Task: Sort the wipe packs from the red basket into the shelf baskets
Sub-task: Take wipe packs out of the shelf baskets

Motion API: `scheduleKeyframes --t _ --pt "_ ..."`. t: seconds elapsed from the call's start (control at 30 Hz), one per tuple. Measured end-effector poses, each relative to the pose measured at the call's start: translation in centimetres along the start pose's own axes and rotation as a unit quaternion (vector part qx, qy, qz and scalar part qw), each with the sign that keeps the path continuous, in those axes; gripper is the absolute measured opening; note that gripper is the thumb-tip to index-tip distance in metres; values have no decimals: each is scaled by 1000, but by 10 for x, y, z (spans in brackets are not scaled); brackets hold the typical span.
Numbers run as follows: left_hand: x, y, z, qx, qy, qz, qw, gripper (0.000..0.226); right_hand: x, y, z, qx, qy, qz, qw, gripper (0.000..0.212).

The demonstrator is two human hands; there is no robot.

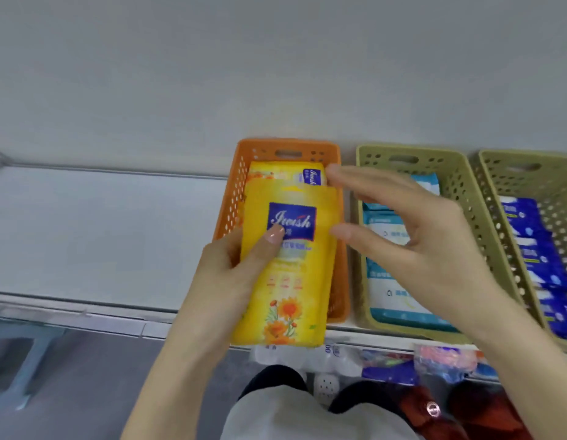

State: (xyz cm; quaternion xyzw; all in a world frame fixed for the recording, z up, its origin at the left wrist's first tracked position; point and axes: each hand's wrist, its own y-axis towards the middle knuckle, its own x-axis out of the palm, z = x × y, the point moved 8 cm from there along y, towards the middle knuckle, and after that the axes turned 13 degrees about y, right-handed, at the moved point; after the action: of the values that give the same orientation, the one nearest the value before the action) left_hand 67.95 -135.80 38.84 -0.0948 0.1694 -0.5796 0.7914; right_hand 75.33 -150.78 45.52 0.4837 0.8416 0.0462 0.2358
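Yellow wipe pack (295, 281) over orange basket (288, 146), second pack (276, 173) inside, olive baskets (409, 150) beside

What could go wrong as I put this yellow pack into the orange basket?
The left hand grips the held yellow wipe pack by one edge only, with the right hand open beside it; it might slip and drop past the shelf front.
A second yellow pack already lies at the back of the orange basket, so the new one could ride up on it and sit tilted.
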Motion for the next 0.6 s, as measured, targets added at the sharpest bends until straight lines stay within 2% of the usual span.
scheduleKeyframes --t 0.07,0.17,0.3,0.37,0.43,0.53,0.6 --pt "-4 -5 7 41 45 -38 997 31 21 3 -8 -2 -10 -39 999 48" --pt "-14 -8 12 91 101 -80 988 21 40 -5 -6 79 73 -61 992 43" --pt "-18 -8 5 114 186 -135 966 49 55 -22 3 198 230 -67 950 28" --pt "-25 -4 6 130 198 -115 965 51 49 -29 22 250 249 -14 936 26" --pt "-52 7 6 138 169 -32 975 44 27 -37 44 282 258 77 921 26" --pt "-99 24 -7 125 153 104 975 35 -13 -49 62 278 255 227 898 33" --pt "-110 35 -27 87 136 126 979 21 -24 -55 66 273 229 287 889 31"
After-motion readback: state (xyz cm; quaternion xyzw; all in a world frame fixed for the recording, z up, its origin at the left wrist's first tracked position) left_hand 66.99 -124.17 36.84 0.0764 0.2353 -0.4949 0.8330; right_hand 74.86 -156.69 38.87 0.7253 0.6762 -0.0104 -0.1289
